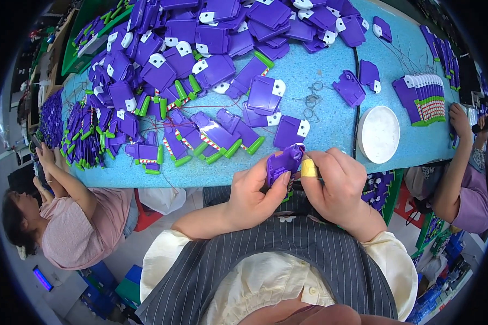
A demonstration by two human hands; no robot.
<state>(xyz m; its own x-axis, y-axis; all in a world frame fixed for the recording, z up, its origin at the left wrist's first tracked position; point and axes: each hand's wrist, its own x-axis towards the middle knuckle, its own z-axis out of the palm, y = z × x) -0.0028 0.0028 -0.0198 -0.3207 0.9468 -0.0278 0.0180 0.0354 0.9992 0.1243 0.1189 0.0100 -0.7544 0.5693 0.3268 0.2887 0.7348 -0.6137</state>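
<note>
Left hand point(256, 196) has the purple part point(282, 165) clamped between thumb and fingers, tilted, edge exposed, probably so the right hand point(337, 181) can get at it. Right fingertips, one in a yellow cover point(309, 168), sit bunched just beside it; can't tell if they pinch anything. White dish point(378, 135) right of the grip, purple-and-white pile point(215, 39) beyond it, likely for easy reach.

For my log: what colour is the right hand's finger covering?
The finger covering is yellow; head view.
</note>
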